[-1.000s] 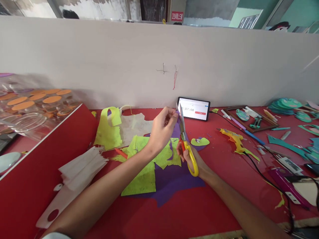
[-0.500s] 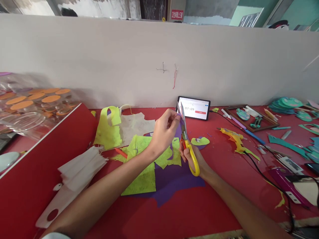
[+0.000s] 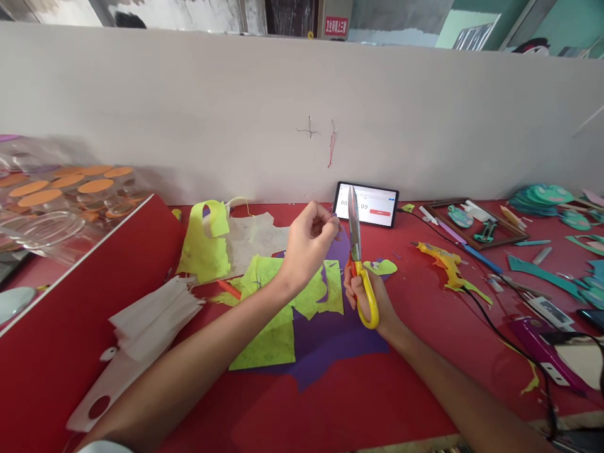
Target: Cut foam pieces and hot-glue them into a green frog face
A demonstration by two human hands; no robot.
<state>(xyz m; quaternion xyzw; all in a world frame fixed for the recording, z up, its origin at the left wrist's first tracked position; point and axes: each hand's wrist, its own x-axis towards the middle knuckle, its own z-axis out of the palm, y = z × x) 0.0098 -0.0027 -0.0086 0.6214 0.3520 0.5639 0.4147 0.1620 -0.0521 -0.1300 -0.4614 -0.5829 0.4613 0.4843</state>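
My left hand (image 3: 309,242) is raised over the table with thumb and fingertips pinched on a small purple felt piece (image 3: 335,214), mostly hidden behind the fingers. My right hand (image 3: 370,292) grips scissors (image 3: 356,251) with yellow and red handles; their blades point up, together, a little right of the left hand. Below both hands lie a yellow-green felt sheet (image 3: 264,343) and cut scraps over a purple felt sheet (image 3: 335,346). Just beyond the right hand rests a small yellow-green felt shape (image 3: 382,267) on a purple piece.
A tablet (image 3: 381,204) with a timer leans against the grey partition (image 3: 189,113). To the right are a yellow glue gun (image 3: 441,261), a wooden tray (image 3: 507,240) and teal felt pieces (image 3: 542,277). A red divider (image 3: 94,289) and pale cloth (image 3: 146,327) stand left.
The scissors have moved slightly right, away from the purple piece, and their blades have closed. My left hand has shifted a little left, still pinching the piece.
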